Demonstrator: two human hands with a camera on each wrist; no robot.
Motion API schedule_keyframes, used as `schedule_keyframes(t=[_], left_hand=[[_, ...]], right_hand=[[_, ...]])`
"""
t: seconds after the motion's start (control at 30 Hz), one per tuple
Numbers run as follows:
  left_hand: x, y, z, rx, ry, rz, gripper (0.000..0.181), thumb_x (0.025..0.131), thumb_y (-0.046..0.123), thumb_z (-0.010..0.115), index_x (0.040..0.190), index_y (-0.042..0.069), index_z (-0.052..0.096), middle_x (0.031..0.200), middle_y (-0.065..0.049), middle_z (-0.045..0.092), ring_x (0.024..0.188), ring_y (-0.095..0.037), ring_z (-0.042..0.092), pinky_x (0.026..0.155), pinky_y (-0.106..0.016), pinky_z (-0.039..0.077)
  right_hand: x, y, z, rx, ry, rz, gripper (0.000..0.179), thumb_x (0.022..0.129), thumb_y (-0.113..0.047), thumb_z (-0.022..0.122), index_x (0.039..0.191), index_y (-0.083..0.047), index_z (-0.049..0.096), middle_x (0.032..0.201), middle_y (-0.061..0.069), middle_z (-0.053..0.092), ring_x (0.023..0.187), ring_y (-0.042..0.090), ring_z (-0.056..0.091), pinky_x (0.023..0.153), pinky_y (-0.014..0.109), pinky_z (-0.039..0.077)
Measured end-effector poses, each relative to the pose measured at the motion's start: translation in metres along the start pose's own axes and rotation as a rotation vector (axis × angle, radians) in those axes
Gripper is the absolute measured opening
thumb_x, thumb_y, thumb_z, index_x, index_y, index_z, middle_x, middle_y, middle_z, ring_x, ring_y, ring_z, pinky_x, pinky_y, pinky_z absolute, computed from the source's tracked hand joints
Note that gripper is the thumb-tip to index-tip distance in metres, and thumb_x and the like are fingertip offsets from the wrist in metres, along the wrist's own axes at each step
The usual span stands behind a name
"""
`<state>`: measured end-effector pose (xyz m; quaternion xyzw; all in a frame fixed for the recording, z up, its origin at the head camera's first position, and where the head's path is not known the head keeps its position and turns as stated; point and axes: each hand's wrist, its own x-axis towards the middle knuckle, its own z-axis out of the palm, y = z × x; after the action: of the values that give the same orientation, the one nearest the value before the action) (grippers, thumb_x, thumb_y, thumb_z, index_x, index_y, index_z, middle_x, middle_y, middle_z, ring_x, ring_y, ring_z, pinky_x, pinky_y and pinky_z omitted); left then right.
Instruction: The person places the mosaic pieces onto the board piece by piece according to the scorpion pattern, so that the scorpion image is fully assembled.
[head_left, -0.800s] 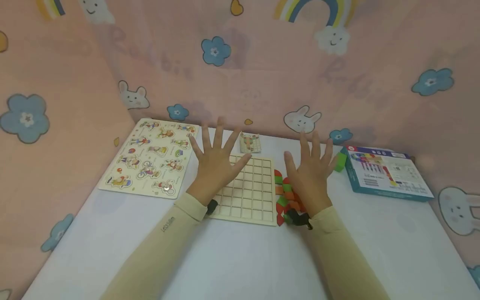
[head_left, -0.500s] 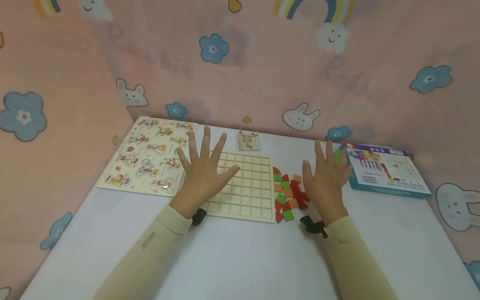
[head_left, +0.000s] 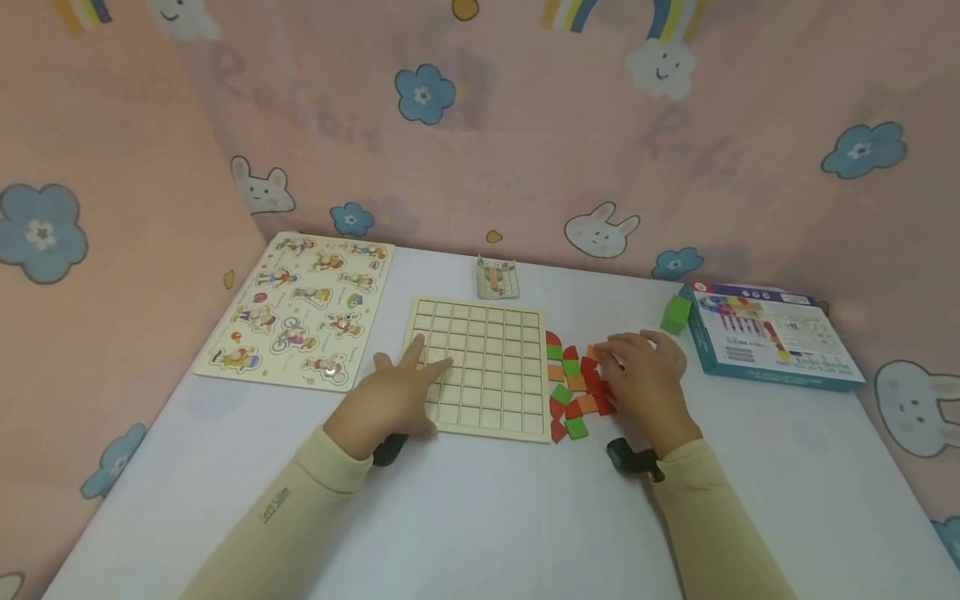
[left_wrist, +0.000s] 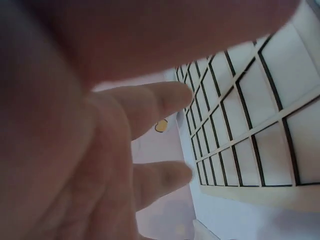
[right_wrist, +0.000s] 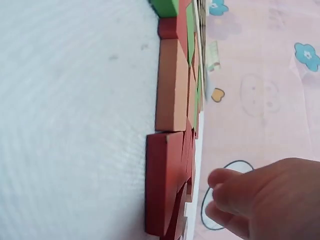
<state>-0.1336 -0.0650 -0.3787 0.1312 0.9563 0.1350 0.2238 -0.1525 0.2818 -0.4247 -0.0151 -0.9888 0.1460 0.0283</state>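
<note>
We find the left hand [head_left: 390, 396] lying flat with straight fingers on the grid board [head_left: 487, 367] and the right hand [head_left: 645, 375] loosely curled over the coloured tiles [head_left: 573, 387], where a careless sweep could, in our judgement, scatter them across the desk [head_left: 487, 517].

The right hand [head_left: 643, 375] hides part of the tile pile [head_left: 576, 387]. The left wrist view is mostly blurred palm. Print on the blue box [head_left: 772, 346] is too small to read.

Wooden grid board [head_left: 480, 367] lies flat mid-table, cells empty. Red, orange & green blocks [head_left: 573, 387] clustered flat just beside its right edge, some touching it.
</note>
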Motion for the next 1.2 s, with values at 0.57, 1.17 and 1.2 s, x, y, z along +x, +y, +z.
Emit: schedule_keyframes(t=[0.57,1.17,1.2], left_hand=[[0.011,0.008,0.014,0.110,0.070,0.056,0.096,0.066,0.016,0.102,0.152,0.011,0.058,0.156,-0.031,0.042,0.113,-0.048,0.053,0.072,-0.047,0.056],[0.010,0.011,0.016,0.260,0.120,0.113,0.087,0.070,0.016,0.100,0.145,0.002,0.060,0.134,-0.036,0.053,0.111,-0.058,0.059,0.064,-0.043,0.063],[0.009,0.011,0.017,0.269,0.119,0.112,0.087,0.070,0.017,0.100,0.146,0.002,0.059,0.134,-0.036,0.053,0.112,-0.059,0.059,0.065,-0.044,0.063]], right_hand=[[0.004,0.011,0.011,0.040,0.000,-0.003,0.038,0.100,-0.018,0.074,0.136,-0.009,0.073,0.133,0.016,0.070,0.137,0.044,0.038,0.107,0.073,0.031],[0.002,0.006,0.000,0.033,0.003,-0.008,0.042,0.100,-0.029,0.074,0.135,-0.006,0.073,0.128,0.019,0.070,0.121,0.042,0.051,0.103,0.068,0.039],[0.002,0.001,-0.002,0.050,0.003,-0.005,0.042,0.101,-0.030,0.073,0.136,-0.007,0.072,0.129,0.019,0.070,0.122,0.041,0.050,0.104,0.068,0.039]])
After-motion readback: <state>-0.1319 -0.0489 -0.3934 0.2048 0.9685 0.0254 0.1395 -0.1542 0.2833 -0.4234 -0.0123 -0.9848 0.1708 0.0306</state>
